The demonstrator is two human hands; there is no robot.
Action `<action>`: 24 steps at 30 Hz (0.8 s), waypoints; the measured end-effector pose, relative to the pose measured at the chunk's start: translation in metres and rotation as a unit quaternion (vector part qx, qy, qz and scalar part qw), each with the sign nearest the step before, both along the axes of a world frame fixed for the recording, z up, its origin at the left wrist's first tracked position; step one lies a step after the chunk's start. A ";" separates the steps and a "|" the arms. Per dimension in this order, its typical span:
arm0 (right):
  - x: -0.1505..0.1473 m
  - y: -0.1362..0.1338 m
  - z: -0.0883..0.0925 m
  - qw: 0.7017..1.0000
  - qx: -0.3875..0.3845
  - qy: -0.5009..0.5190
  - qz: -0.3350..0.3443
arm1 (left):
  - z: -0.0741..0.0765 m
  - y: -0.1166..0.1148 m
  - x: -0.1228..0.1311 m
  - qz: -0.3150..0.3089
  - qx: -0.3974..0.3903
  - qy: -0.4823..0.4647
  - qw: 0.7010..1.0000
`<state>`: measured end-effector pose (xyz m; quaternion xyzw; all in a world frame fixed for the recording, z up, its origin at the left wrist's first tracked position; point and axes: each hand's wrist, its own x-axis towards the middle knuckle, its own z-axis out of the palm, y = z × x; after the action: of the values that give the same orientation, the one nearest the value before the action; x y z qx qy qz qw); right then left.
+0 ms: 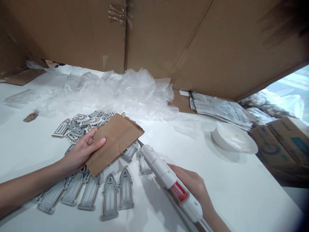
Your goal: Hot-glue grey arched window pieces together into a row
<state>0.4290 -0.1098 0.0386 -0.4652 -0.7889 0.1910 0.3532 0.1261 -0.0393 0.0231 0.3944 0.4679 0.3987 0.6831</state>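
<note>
My left hand (83, 149) is closed on a folded piece of brown cardboard (116, 140), with the thumb lying on top. In my right hand (193, 182) is a white glue gun (160, 166) with a red window; its body hides most of the fingers. The pointed tip touches or nearly touches the cardboard's right edge. Under and in front of the cardboard lie several grey arched window-shaped pieces (110, 198), set out in a rough row. Behind my left hand is a pile of smaller grey, white and brown ornamental pieces (79, 124).
Crumpled clear plastic bags (116, 91) stretch along the back of the white table (229, 196). A tall cardboard wall (154, 42) stands behind them. To the right are a white bowl (220, 141), printed papers (219, 108) and a cardboard box (282, 145) beyond the table edge.
</note>
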 end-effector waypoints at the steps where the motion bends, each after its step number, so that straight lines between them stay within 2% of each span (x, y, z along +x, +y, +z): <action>1: 0.000 0.000 0.000 1.000 0.000 -0.002 0.004 | 0.000 0.000 0.000 0.000 0.001 -0.002 1.000; 14: 0.000 -0.001 -0.002 0.999 -0.016 -0.030 -0.004 | 0.002 0.000 0.002 0.002 -0.007 -0.030 1.000; 17: 0.000 -0.003 -0.006 0.999 -0.024 -0.005 -0.046 | 0.002 0.000 0.002 -0.001 -0.010 -0.029 1.000; 20: -0.001 -0.005 -0.010 0.993 -0.058 0.001 -0.103 | 0.003 -0.001 0.002 -0.002 -0.009 -0.030 0.999; 24: -0.005 -0.007 -0.010 0.987 -0.129 0.017 -0.095 | 0.003 0.000 0.003 0.005 -0.004 -0.032 0.999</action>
<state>0.4245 -0.1164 0.0286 -0.5761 -0.7042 0.2642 0.3200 0.1294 -0.0397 0.0262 0.3760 0.4500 0.4126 0.6970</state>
